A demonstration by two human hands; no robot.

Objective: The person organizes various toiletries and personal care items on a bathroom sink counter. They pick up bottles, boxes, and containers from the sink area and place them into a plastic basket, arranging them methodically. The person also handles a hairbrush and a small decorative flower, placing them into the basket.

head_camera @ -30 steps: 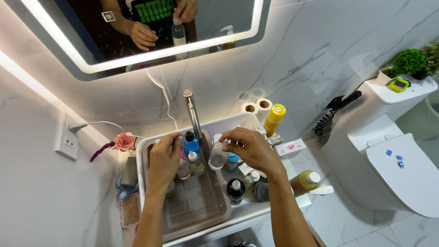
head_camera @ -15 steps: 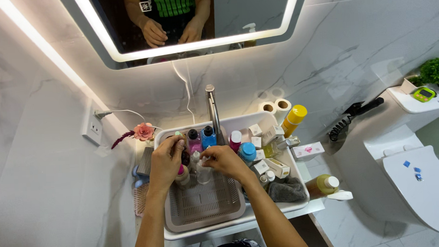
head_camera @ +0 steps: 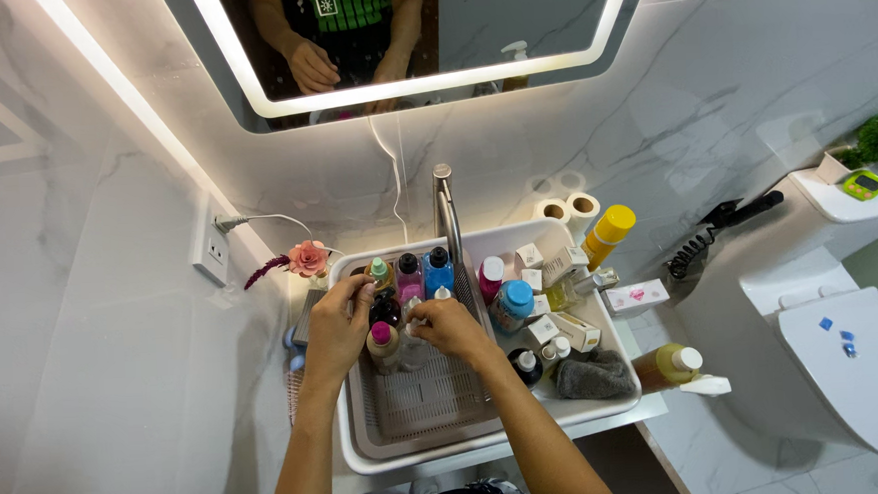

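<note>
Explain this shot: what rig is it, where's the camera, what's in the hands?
No machine here: a person works bare-handed, filmed by one camera on their head looking down. The mirror above reflects their torso. Below is a white sink with a faucet and a grey slotted basket. Small bottles crowd the sink's back and right side. The left hand rests among the bottles, by a pink-capped bottle. The right hand grips a small clear bottle over the basket. A grey cloth lies to the right.
</note>
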